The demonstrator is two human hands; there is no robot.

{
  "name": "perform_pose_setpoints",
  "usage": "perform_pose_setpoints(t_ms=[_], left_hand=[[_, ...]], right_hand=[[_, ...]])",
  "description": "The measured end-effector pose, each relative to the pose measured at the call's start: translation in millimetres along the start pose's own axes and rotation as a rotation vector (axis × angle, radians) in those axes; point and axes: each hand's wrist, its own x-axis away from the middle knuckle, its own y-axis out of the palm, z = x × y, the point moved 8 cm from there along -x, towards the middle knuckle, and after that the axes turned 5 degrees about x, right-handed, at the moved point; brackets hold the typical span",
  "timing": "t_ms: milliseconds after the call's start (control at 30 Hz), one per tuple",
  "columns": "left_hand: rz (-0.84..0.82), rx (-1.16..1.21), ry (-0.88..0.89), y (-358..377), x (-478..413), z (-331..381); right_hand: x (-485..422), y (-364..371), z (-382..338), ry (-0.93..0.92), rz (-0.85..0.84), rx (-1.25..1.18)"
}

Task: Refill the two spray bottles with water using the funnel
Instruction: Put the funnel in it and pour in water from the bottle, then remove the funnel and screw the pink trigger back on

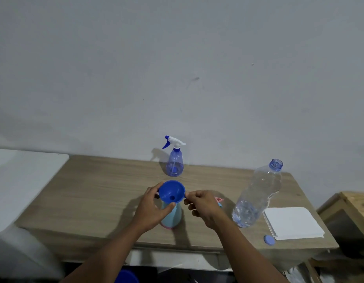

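Note:
A blue funnel (171, 192) sits in the neck of a light-blue spray bottle (174, 216) with a pink base, standing near the table's front middle. My left hand (151, 207) grips the bottle's neck just under the funnel. My right hand (201, 204) pinches the funnel's small tab at its right rim. A second, purple-blue spray bottle (174, 161) with its white and blue trigger head on stands farther back near the wall. An uncapped clear water bottle (257, 196), holding some water at the bottom, stands to the right.
The wooden table (95, 190) is against a grey wall. A stack of white napkins (292, 222) lies at the right front, with a blue cap (269, 240) beside it. A pink object (219, 200) peeks out behind my right hand. A white surface (23, 180) adjoins on the left.

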Motion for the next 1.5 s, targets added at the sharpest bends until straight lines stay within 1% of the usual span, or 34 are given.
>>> perform_pose_setpoints(t_ms=[133, 233, 400, 467, 500, 533, 600, 633, 667, 800, 867, 933, 1067, 1167, 1233, 1300, 1400, 1433, 1500], left_hand=[[-0.018, 0.014, -0.048, -2.6, 2.2, -10.9], [-0.028, 0.011, -0.105, -4.0, 5.4, -26.9], [-0.042, -0.062, -0.152, 1.6, 3.0, -47.7], [-0.075, -0.075, -0.162, 7.6, 1.4, -54.7], [-0.088, -0.078, -0.163, 10.5, 0.7, -58.7], [-0.1, -0.077, -0.163, 13.0, 0.1, -62.3], [-0.127, -0.076, -0.159, 17.5, -1.0, -67.3], [-0.138, -0.074, -0.154, 19.5, -1.7, -68.5], [-0.145, -0.07, -0.148, 20.8, -2.1, -68.6], [-0.129, -0.051, -0.138, 20.3, -1.2, -65.6], [-0.124, -0.042, -0.139, 20.2, -0.7, -64.6], [-0.118, -0.039, -0.137, 19.8, -0.5, -63.0], [-0.113, -0.038, -0.137, 19.8, -0.6, -61.0], [-0.104, -0.014, -0.146, 20.6, 0.5, -64.3], [-0.104, -0.021, -0.147, 20.9, 1.1, -63.4], [-0.111, -0.022, -0.147, 21.3, 1.8, -61.9], [-0.132, -0.01, -0.146, 23.3, 3.7, -63.2], [-0.134, 0.001, -0.146, 24.0, 4.5, -63.0], [-0.139, 0.013, -0.14, 26.1, 5.4, -63.4]], right_hand=[[-2.7, 9.9, 5.5, 0.045, -0.095, -0.165], [-4.5, 9.0, 4.0, 0.049, -0.122, -0.263], [-7.3, -22.4, 7.1, 0.021, -0.047, -0.477], [-7.2, -40.0, 16.9, 0.01, 0.008, -0.491], [-6.6, -48.7, 23.7, -0.003, 0.051, -0.433], [-5.2, -57.0, 31.2, -0.029, 0.108, -0.321], [0.4, -67.6, 42.2, -0.147, 0.224, -0.025], [4.0, -67.7, 46.6, -0.219, 0.254, 0.126], [6.5, -64.0, 52.2, -0.268, 0.258, 0.281], [8.6, -41.1, 74.4, -0.337, 0.226, 0.939], [6.5, -27.8, 84.0, -0.392, 0.185, 1.14], [2.7, -17.9, 93.1, -0.412, 0.133, 1.233], [-6.0, -12.0, 106.3, -0.398, 0.079, 1.23], [-11.3, -10.5, 114.5, -0.35, 0.038, 1.214], [-15.4, -14.0, 114.0, -0.322, 0.041, 1.171], [-17.7, -29.5, 103.5, -0.294, 0.154, 1.038], [-28.4, -64.2, 85.0, -0.206, 0.363, 0.738], [-35.1, -73.0, 77.9, -0.182, 0.406, 0.684], [-52.7, -82.4, 65.9, -0.136, 0.427, 0.635]])
